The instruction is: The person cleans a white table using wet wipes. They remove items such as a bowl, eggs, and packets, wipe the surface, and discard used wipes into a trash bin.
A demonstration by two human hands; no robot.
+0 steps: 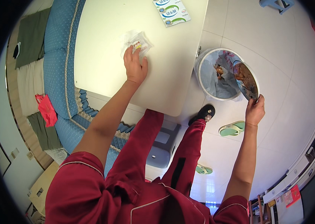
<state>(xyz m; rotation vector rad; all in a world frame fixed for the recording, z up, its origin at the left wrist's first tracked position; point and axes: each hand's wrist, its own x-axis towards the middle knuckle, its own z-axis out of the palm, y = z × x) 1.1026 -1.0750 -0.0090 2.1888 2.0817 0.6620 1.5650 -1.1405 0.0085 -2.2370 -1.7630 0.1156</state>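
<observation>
My left hand [135,65] is over the white table [98,67], fingertips on a crumpled clear plastic wrapper [143,42] that bears printing. Its thumb stands apart from the fingers. In my right hand [255,110] is a dark, glossy plate [246,79], gripped by its near edge and steeply tilted. Brown patches show on the plate's face; whether they are residue or reflection is unclear. The plate overlaps the right rim of a round waste bin [199,74], lined with a thin plastic bag [210,81]. Brown scraps [219,71] lie inside the bin.
A milk carton packet [174,12] lies at the table's far edge. Beneath the near edge is a grey plastic stool [157,156]. Green slippers [231,128] lie on the tiled floor. On the left stands a blue quilted sofa [58,70] with a red bag [48,110] beside it.
</observation>
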